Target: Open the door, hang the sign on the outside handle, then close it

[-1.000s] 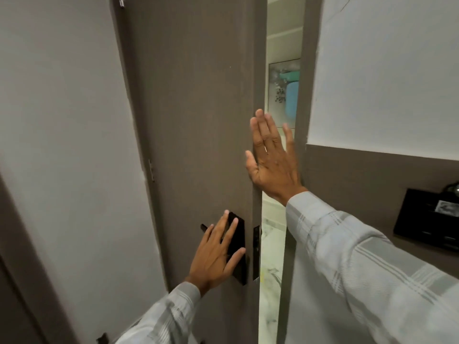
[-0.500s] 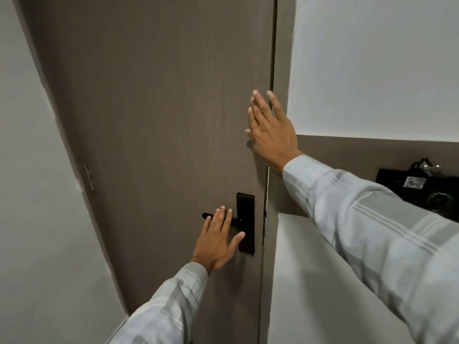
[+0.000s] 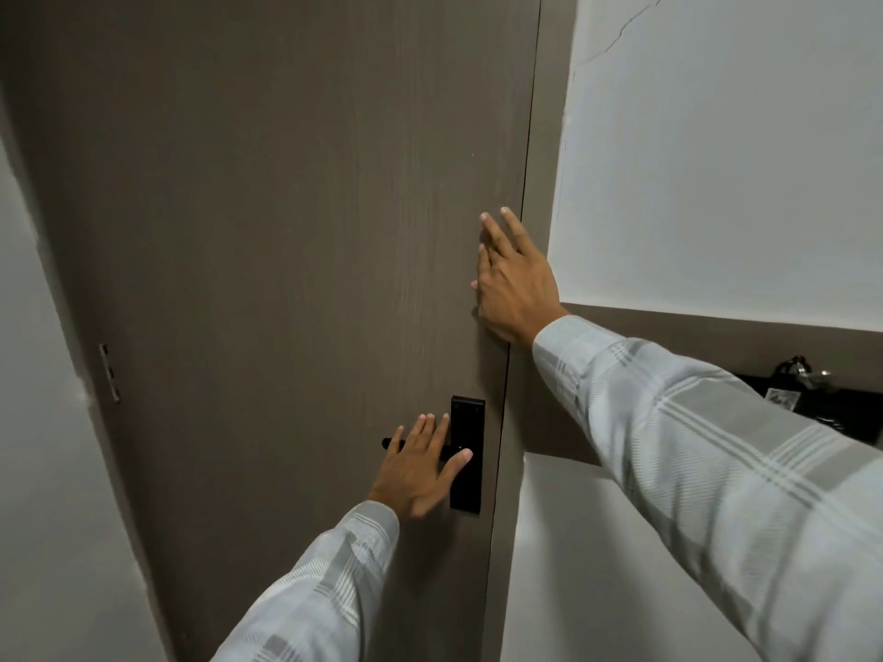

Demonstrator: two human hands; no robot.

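The grey-brown door (image 3: 286,231) stands flush in its frame, with no gap at its right edge. A black lever handle (image 3: 391,443) on a black plate (image 3: 467,418) sits low on the door's right side. My left hand (image 3: 418,468) lies flat over the lever, fingers spread, not wrapped around it. My right hand (image 3: 511,284) presses flat on the door near its right edge, above the plate. No sign shows on this side of the door.
The door frame (image 3: 540,183) and a white wall (image 3: 716,160) lie to the right. A black object (image 3: 812,398) on a grey wall panel sits behind my right sleeve. A hinge (image 3: 109,372) and a pale wall are on the left.
A second ago the door stood ajar with a bright room showing through the gap. The door has swung shut under both flat hands.
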